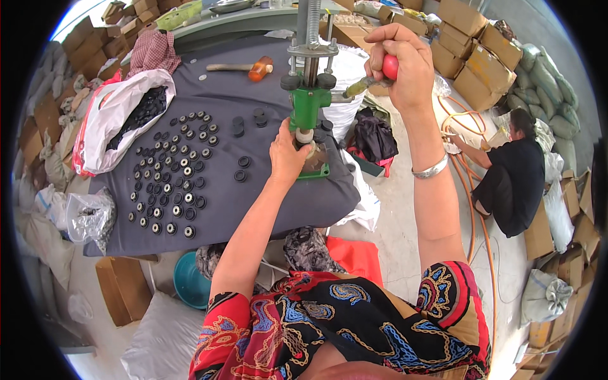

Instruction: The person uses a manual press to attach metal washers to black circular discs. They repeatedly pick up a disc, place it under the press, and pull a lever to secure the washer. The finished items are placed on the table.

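Dozens of small black round pieces [168,188], many with pale ring-shaped centres, lie in loose rows on the left half of the table; at its right side stands the upright green press [306,107], with a pale cylinder [304,136] under its painted body. The left hand [289,155] is bent around the press's lower part, thumb beside the cylinder; its fingers are mostly hidden, so I cannot tell whether they grip a piece. The right hand [405,69], raised well apart from it, is closed around the red ball knob [390,66] on the lever [359,87]. From the left: a crinkled clear bag [85,218], a white plastic sack [94,130], matte dark tablecloth [285,209], a wooden-handled mallet [258,68] with a glossy amber head, and a threaded steel column [313,24].
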### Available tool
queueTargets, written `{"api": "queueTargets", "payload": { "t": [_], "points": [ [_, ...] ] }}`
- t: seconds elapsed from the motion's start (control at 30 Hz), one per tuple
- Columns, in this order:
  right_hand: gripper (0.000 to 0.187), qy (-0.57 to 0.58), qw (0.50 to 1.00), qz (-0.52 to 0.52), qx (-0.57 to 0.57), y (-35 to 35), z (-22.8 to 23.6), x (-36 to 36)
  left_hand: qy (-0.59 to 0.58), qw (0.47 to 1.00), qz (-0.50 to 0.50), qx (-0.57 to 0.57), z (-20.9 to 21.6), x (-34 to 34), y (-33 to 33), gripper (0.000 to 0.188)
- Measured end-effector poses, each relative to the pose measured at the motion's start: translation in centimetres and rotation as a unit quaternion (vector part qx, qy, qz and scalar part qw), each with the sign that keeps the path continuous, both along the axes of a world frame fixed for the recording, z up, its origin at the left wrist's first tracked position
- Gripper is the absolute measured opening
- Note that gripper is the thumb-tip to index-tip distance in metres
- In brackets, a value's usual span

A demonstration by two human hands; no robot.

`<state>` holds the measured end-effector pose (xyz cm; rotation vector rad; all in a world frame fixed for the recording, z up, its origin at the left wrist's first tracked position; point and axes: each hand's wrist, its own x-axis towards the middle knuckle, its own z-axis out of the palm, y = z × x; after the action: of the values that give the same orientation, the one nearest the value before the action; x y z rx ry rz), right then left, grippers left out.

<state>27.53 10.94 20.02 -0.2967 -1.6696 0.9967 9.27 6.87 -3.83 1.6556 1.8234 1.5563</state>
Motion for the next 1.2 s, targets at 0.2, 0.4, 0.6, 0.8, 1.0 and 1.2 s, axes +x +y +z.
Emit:
{"api": "queueTargets", "payload": {
  "t": [0.2, 0.4, 0.6, 0.8, 1.0, 1.2],
  "points": [
    [0.025, 0.028, 1.000, 0.004, 0.009, -1.8, -2.6, 1.0, -0.037, 0.999, -0.015, -0.018, 0.7, 0.2, -0.3, 0.084],
    [0.016, 0.018, 0.977, -0.039, 0.210, -5.7, -13.6, 3.0, -0.010, 0.999, -0.041, -0.002, 0.8, -0.8, -1.3, 0.085],
    [0.012, -0.018, 0.961, -0.038, 0.273, -6.7, -14.8, 3.0, 0.081, 0.996, 0.022, 0.037, 0.0, -4.4, -3.0, 0.061],
    [0.016, -0.038, 0.995, -0.024, 0.089, -6.3, -8.6, 3.1, 0.063, 0.978, 0.196, -0.027, -1.7, -12.8, -4.5, 0.037],
    [0.026, 0.006, 1.000, 0.022, -0.018, -1.2, -1.2, 0.6, 0.080, 0.969, 0.218, -0.087, -1.9, -15.5, -2.8, 0.039],
    [0.027, 0.012, 0.999, 0.039, -0.031, 0.3, 0.5, -0.1, 0.147, 0.946, 0.258, -0.127, -1.8, -14.5, 1.0, 0.052]
  ]
}}
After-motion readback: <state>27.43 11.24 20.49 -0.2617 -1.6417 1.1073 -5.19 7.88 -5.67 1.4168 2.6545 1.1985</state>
